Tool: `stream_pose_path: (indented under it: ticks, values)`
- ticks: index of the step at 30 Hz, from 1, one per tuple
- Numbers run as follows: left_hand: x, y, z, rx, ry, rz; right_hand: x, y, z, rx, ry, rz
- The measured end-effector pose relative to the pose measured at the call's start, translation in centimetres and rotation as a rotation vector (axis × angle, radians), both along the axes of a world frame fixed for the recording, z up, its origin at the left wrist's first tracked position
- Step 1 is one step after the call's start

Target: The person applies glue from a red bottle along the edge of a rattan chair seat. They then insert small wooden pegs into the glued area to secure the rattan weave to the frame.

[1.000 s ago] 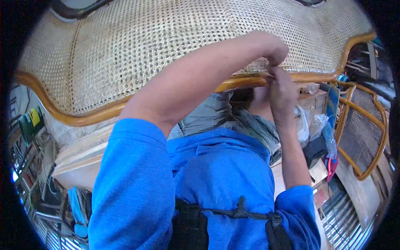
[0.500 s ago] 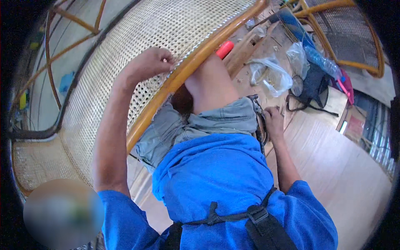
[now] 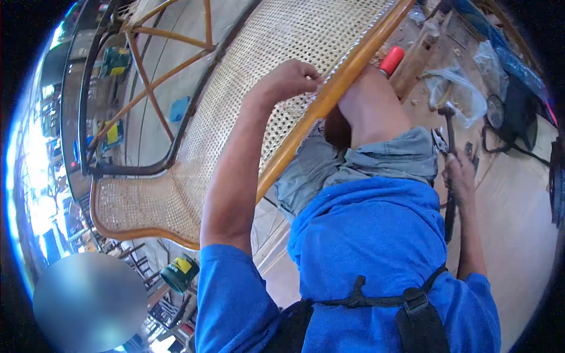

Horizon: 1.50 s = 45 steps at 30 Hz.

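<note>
A chair or lounger with a pale woven cane panel (image 3: 235, 112) and a glossy brown wooden rail (image 3: 338, 88) lies across my lap. My left hand (image 3: 288, 81) is over the cane beside that rail, thumb and fingers pinched together. Whatever they hold is too small to make out. By my right hip, my right hand (image 3: 462, 176) grips a hammer (image 3: 451, 132), its head pointing away from me. Pliers (image 3: 439, 141) are next to the hammer, near my grey shorts. Past my knee is a red cylindrical handle or container (image 3: 392, 60).
Clear plastic bags (image 3: 456, 94) and a black bag (image 3: 521, 120) are on the floor at the right, near wooden pieces (image 3: 418, 59). Another brown frame with crossed bars (image 3: 150, 82) stands at the far left. A green and yellow container (image 3: 179, 273) is at the lower left.
The whole view has swung left, so everything appears farther right. My right hand has lifted a hammer up from beside my hip. The left hand stays pinched by the rail.
</note>
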<state>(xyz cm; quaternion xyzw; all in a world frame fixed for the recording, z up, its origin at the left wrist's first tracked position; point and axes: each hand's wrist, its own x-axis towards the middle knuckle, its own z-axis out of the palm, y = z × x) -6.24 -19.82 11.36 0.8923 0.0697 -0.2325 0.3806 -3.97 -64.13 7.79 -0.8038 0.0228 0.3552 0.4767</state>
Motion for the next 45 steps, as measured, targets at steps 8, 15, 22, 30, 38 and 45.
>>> stream_pose_path:
  ticks: [8, 15, 22, 30, 38, 45]
  values:
    - [0.9, -0.3, 0.9, 0.020, 0.053, -0.052, -0.7, 12.4, 7.3, 0.129, -0.360, 0.807]
    - [1.2, -0.7, 2.4, 0.088, 0.171, -0.027, -1.9, 17.7, 7.5, 0.077, -0.291, 0.894]
    - [1.1, 0.3, 1.0, 0.029, 0.105, -0.048, -2.8, 18.7, 4.7, 0.104, -0.408, 0.832]
    - [1.0, 0.4, 0.4, -0.023, 0.088, -0.035, -3.0, 18.9, 6.9, 0.127, -0.452, 0.860]
    - [1.0, 0.1, 1.2, 0.085, 0.156, -0.011, -2.9, 18.5, 5.2, 0.124, -0.449, 0.812]
    - [1.3, 1.2, -0.8, 0.013, 0.074, -0.077, -3.4, 18.9, 7.2, 0.170, -0.471, 0.813]
